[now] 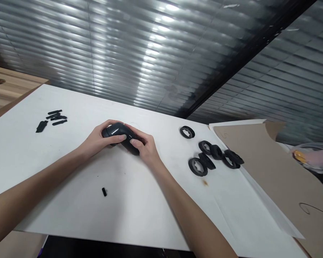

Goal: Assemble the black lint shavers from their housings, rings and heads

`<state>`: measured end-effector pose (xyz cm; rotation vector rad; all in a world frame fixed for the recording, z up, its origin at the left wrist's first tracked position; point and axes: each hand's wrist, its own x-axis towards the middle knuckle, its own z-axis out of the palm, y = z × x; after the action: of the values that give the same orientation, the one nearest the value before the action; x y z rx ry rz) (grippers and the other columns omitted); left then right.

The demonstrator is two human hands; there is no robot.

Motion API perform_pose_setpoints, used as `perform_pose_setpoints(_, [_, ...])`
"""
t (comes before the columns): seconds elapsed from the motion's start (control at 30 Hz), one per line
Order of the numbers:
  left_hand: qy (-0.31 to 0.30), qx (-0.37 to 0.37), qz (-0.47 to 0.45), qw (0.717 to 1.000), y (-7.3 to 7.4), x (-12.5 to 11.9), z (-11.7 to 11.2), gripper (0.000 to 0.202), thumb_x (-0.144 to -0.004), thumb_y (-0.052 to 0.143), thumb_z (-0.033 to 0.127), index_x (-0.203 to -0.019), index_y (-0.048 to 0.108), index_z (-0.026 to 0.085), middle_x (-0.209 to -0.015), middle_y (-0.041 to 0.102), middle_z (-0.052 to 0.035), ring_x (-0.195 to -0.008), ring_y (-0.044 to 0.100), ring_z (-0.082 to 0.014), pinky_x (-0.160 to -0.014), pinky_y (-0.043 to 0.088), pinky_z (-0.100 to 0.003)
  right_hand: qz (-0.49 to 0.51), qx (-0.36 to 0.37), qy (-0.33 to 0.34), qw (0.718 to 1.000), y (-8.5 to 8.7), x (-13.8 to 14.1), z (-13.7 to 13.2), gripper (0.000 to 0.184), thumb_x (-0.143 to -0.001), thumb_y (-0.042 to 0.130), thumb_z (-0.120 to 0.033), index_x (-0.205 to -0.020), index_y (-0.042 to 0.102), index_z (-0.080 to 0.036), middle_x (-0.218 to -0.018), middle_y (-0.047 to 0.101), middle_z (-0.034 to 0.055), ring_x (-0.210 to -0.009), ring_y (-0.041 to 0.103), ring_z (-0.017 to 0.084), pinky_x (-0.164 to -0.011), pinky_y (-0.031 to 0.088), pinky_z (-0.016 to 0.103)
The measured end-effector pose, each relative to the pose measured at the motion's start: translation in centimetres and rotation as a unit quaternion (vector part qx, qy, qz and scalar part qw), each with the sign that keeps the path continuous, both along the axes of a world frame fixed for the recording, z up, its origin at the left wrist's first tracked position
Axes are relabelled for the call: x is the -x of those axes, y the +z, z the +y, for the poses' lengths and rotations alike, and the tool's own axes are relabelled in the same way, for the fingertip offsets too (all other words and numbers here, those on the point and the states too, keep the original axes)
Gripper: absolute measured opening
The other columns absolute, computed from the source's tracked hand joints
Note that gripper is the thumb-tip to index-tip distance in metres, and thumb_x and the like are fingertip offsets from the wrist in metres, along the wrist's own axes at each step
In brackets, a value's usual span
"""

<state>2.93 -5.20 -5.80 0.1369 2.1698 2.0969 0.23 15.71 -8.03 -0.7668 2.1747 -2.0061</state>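
A ribbed metal panel fills the background, and a white tabletop runs across the view, with a brown cardboard sheet at the right edge overlapping it and a wooden tabletop showing at far left. Both hands are working on one thing at the moment: the left hand and right hand hold a black handheld device just above the middle of the white tabletop, tilted, with small white lettering on top. Fingers of both hands are clamped around it, and neither hand is reaching for anything else. Right of the hands lie black rings, a loose group plus one ring set slightly apart. Left of the hands are black strips, lying close together. One small black piece lies alone below the hands, not touching anything.
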Motion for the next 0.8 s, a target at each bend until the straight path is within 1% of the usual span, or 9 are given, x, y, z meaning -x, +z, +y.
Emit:
perform_pose_setpoints(0.17, [-0.008, 0.003, 0.002, 1.000, -0.02, 0.05, -0.15, 0.053, -0.079, 0.090, 0.054, -0.123, 0.074, 0.029, -0.121, 0.071, -0.0062, -0.104, 0.068, -0.0261, -0.074, 0.056, -0.031, 0.000, 0.000, -0.001, 1.000, 0.14, -0.08, -0.02, 0.050, -0.091, 0.070, -0.049, -0.135, 0.076, -0.025, -0.141, 0.073, 0.0045, -0.133, 0.066, 0.033, -0.115, 0.050, 0.048])
perform_pose_setpoints(0.37, [-0.008, 0.005, 0.000, 1.000, -0.07, 0.09, -0.23, 0.053, -0.078, 0.090, 0.054, -0.122, 0.074, 0.029, -0.119, 0.071, -0.0062, -0.101, 0.069, -0.0254, -0.072, 0.057, -0.030, -0.007, -0.006, -0.004, 1.000, 0.28, -0.17, -0.02, 0.049, -0.091, 0.069, -0.047, -0.134, 0.076, -0.025, -0.135, 0.076, 0.0048, -0.131, 0.066, 0.034, -0.114, 0.051, 0.049])
perform_pose_setpoints(0.47, [-0.006, 0.003, 0.000, 1.000, -0.01, 0.02, -0.16, 0.053, -0.078, 0.090, 0.055, -0.121, 0.074, 0.029, -0.118, 0.071, -0.0063, -0.100, 0.068, -0.0254, -0.071, 0.057, -0.030, -0.016, -0.009, -0.006, 1.000, 0.16, -0.19, -0.02, 0.049, -0.091, 0.068, -0.046, -0.136, 0.075, -0.026, -0.128, 0.078, 0.0046, -0.127, 0.068, 0.035, -0.108, 0.055, 0.051])
perform_pose_setpoints(0.57, [-0.002, 0.005, -0.002, 1.000, 0.03, -0.03, -0.12, 0.052, -0.078, 0.090, 0.055, -0.121, 0.075, 0.029, -0.117, 0.071, -0.0060, -0.100, 0.068, -0.0249, -0.070, 0.057, -0.030, -0.019, -0.012, -0.007, 1.000, -0.08, -0.18, -0.02, 0.051, -0.091, 0.068, -0.049, -0.136, 0.075, -0.026, -0.116, 0.080, 0.0051, -0.122, 0.069, 0.035, -0.099, 0.059, 0.050])
perform_pose_setpoints(0.63, [0.000, 0.007, 0.000, 1.000, 0.03, -0.03, -0.12, 0.053, -0.078, 0.090, 0.055, -0.121, 0.074, 0.029, -0.117, 0.071, -0.0059, -0.099, 0.069, -0.0247, -0.069, 0.057, -0.029, -0.023, -0.015, -0.007, 1.000, -0.17, -0.17, -0.02, 0.051, -0.092, 0.068, -0.051, -0.136, 0.075, -0.026, -0.112, 0.080, 0.0051, -0.121, 0.070, 0.036, -0.096, 0.060, 0.050])
perform_pose_setpoints(0.7, [-0.002, 0.010, 0.003, 1.000, 0.04, -0.02, -0.15, 0.053, -0.078, 0.090, 0.056, -0.121, 0.074, 0.029, -0.116, 0.072, -0.0062, -0.099, 0.069, -0.0250, -0.069, 0.057, -0.030, -0.024, -0.017, -0.006, 1.000, -0.13, -0.17, -0.02, 0.051, -0.092, 0.067, -0.051, -0.136, 0.075, -0.026, -0.113, 0.080, 0.0052, -0.122, 0.069, 0.036, -0.099, 0.059, 0.050])
perform_pose_setpoints(0.8, [-0.006, 0.012, 0.010, 1.000, 0.07, 0.01, -0.17, 0.054, -0.079, 0.089, 0.056, -0.122, 0.075, 0.028, -0.120, 0.072, -0.0069, -0.100, 0.069, -0.0261, -0.069, 0.057, -0.031, -0.007, -0.013, -0.002, 1.000, 0.09, -0.17, -0.04, 0.052, -0.092, 0.067, -0.048, -0.137, 0.075, -0.023, -0.125, 0.079, 0.0058, -0.126, 0.068, 0.034, -0.108, 0.055, 0.048])
